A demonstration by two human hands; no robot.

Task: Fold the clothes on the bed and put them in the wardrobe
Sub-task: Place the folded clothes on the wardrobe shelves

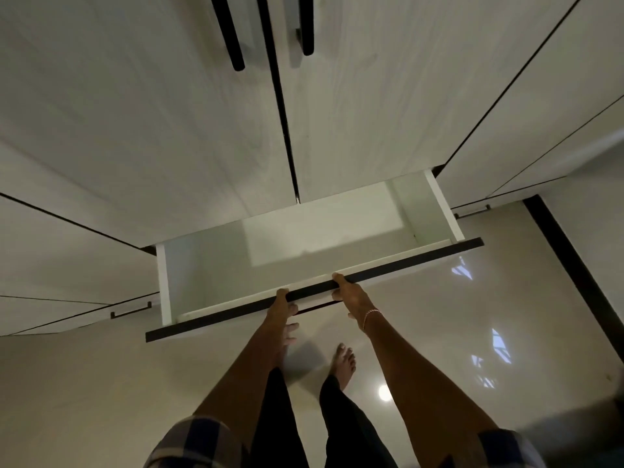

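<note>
I look down at a pale wardrobe (169, 136) with tall doors. Its bottom drawer (442, 211) is pulled out, white inside and with nothing in it that I can see. The drawer's dark front edge (422, 256) runs across the middle of the view. My left hand (281, 304) grips that edge, thumb on top and fingers below. My right hand (349, 293), with a thin bracelet on the wrist, grips it just to the right. No clothes are in view.
Two black bar handles (233, 38) hang on the wardrobe doors above. Smaller drawers with slim handles (130, 310) flank the open one. A glossy light floor (506, 332) lies below, with my bare feet (344, 364) close to the drawer front.
</note>
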